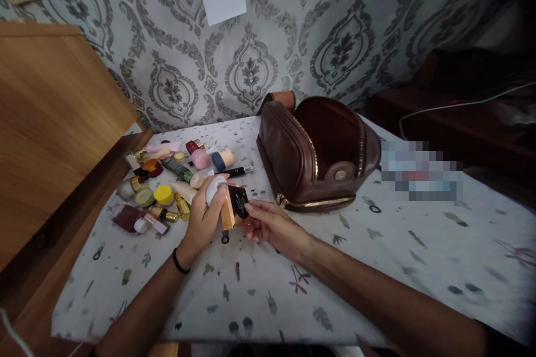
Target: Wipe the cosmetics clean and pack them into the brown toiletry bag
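Note:
My left hand (201,223), with a black band at the wrist, is wrapped round a white round item (215,188) and a black and gold box (234,206). The fingers of my right hand (274,228) pinch the right side of that box. Behind and to the right of my hands stands a brown leather bag (288,156), its zipped top gaping open. Left of my hands lie several cosmetics, among them a yellow round jar (163,194), a pink sponge-like piece (201,159) and a blue and beige bottle (223,159).
A patterned white cloth (259,301) covers the table. Wooden furniture (54,122) borders it on the left, and a patterned wall (251,67) rises behind. On the right, a blurred patch (419,170) lies beside the bag, with a pale cable (456,103) beyond.

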The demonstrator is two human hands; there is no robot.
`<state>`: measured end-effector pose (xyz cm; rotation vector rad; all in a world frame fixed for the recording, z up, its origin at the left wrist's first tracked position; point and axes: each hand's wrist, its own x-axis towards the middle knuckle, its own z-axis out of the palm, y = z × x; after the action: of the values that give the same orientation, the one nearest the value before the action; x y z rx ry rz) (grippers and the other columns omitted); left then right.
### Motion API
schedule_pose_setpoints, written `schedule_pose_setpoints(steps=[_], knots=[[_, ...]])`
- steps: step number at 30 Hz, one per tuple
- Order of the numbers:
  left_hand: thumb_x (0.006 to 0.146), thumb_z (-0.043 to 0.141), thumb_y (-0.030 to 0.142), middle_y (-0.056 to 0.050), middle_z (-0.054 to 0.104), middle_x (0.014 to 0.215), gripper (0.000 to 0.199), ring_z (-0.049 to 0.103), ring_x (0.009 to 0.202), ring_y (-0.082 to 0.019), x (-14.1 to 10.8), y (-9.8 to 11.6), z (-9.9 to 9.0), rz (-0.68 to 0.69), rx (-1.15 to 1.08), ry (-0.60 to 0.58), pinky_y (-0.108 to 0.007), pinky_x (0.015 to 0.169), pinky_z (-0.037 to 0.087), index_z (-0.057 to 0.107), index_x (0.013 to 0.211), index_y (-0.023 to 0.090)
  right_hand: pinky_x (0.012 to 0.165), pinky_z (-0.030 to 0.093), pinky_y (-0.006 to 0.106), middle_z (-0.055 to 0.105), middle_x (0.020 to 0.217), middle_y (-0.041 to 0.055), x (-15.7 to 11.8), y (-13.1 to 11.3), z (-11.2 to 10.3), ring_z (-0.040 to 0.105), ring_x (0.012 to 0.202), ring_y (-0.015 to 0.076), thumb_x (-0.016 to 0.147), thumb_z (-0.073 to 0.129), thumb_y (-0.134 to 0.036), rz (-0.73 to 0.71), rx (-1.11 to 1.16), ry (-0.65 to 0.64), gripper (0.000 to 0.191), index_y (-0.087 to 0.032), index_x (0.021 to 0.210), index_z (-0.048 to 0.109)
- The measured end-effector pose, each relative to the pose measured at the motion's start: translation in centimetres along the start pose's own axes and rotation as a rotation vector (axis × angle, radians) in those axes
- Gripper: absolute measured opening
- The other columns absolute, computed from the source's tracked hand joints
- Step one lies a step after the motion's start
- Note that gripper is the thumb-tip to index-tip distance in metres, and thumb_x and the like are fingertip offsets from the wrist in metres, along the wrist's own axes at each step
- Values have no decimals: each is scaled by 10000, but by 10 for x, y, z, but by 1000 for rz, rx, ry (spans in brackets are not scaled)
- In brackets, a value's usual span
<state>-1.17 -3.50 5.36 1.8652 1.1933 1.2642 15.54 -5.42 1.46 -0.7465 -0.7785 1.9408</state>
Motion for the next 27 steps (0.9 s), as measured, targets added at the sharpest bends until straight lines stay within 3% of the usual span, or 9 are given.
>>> schedule_pose_setpoints(steps=[3, 6, 10, 12, 18, 22, 27], knots=[[930, 501, 616, -97, 647, 1236, 574, 639, 1021, -226, -3, -5, -1, 98, -65, -88, -353, 955, 493, 527, 1318, 194, 437, 427, 161, 678, 683, -4, 0, -2, 0, 593, 490, 65, 701, 866, -428, 5, 61, 12, 372, -137, 777, 647], [738, 643, 764, -127, 539, 1394, 977, 604, 1164, -273, -4, -12, -2, 180, -142, -187, -401, 1021, 484, 311, 1495, 243, 417, 408, 145, 670, 658, -21, 0, -5, 0, 565, 460, 49, 686, 879, -423, -20, 95, 33, 381, -145, 778, 636], [625, 797, 694, -175, 410, 1507, 1207, 516, 1315, -332, -2, -17, -6, 170, -158, -276, -459, 1095, 441, 168, 1555, 250, 394, 385, 137, 661, 636, -38, 1, -6, 0, 547, 435, 47, 681, 881, -426, -39, 83, 42, 399, -162, 840, 626], [676, 807, 628, -178, 419, 1513, 1133, 498, 1337, -340, -1, -16, -9, 149, -123, -288, -474, 1124, 409, 207, 1551, 228, 364, 341, 139, 642, 625, -56, 0, -7, 1, 526, 413, 48, 677, 879, -439, -41, 80, 37, 424, -181, 879, 611], [941, 594, 430, -129, 581, 1433, 526, 540, 1323, -274, 3, -15, -15, 163, -31, -233, -407, 1151, 381, 523, 1394, 171, 361, 276, 136, 583, 615, -94, -3, -11, 7, 453, 392, 23, 612, 911, -454, -36, 76, 86, 497, -202, 869, 569], [974, 542, 397, -103, 676, 1320, 389, 616, 1233, -244, 6, -17, -11, 130, -27, -132, -366, 1095, 442, 635, 1275, 170, 379, 295, 143, 591, 596, -82, -1, -12, 6, 491, 423, 42, 629, 901, -441, -52, 145, 113, 452, -207, 807, 558], [984, 522, 401, -85, 703, 1259, 358, 637, 1184, -225, 7, -21, -8, 72, -35, -41, -358, 1071, 455, 649, 1234, 178, 458, 441, 175, 660, 609, -9, 1, -15, 2, 575, 479, 81, 836, 719, -497, 1, 189, 92, 333, -173, 807, 650]])
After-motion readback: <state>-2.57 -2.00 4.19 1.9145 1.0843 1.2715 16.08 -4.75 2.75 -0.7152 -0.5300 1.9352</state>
